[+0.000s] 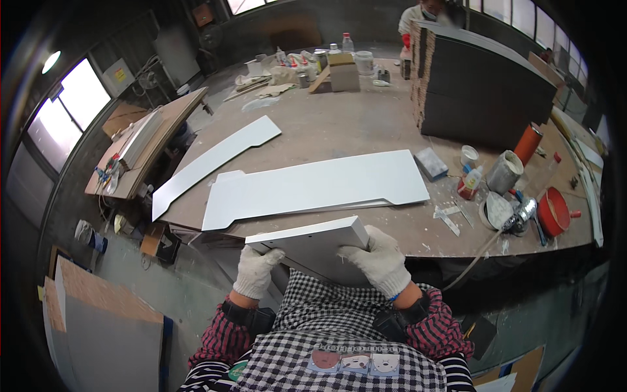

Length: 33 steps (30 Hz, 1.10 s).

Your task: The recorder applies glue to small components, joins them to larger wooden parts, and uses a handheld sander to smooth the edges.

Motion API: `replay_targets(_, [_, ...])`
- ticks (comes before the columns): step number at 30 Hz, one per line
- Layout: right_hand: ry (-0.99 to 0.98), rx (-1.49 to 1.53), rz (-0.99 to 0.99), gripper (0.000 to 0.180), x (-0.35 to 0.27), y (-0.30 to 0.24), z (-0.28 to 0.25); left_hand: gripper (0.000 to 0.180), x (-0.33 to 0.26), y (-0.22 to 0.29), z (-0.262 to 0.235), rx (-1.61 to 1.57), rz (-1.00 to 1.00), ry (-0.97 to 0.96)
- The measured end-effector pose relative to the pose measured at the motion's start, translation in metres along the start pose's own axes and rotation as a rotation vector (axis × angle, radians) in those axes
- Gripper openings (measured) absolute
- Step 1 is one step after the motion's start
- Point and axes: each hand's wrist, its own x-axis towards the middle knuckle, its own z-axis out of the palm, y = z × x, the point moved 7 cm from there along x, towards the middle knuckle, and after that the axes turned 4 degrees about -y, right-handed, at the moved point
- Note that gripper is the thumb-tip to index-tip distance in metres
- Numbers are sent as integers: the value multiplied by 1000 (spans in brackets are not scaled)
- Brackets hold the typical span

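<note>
A white panel with small dark holes along its edge is held between my two gloved hands, tilted, just off the table's near edge. My left hand, in a white knit glove, grips its left end with the thumb on the near face. At the right end my right hand is closed round the panel in the same way. Beyond it on the table lie stacked white boards with cut-out edges. A narrower white board rests to their left.
Cups, a glue bottle, a metal can and a red bowl crowd the table's right side. A tall stack of dark panels stands behind them. A person is at the far end. Bottles and a cardboard box sit at the back.
</note>
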Motion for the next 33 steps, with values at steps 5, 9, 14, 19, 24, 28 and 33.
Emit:
replay_targets(5, [-31,-57,-10,32,-1,-20,25,42,-2,-16,-30,-46,55,76])
replay_targets(9, [-44,51,-102,35,1,-31,34,39,-4,-26,-40,-67,47,37])
replay_targets(14, [-29,-127,-238,44,10,-56,40,30,0,-31,-41,-197,3,102])
replay_targets(19, [-45,-130,-194,50,18,-37,40,47,3,-45,-53,-254,27,66])
replay_targets(24, [-210,-446,133,45,15,56,40,67,19,-55,-60,-354,100,44])
replay_targets(28, [-182,-378,129,39,6,46,30,41,24,-2,-29,-345,69,104])
replay_targets(33, [-24,-32,-39,30,-8,-38,5,51,21,90,28,-313,265,-131])
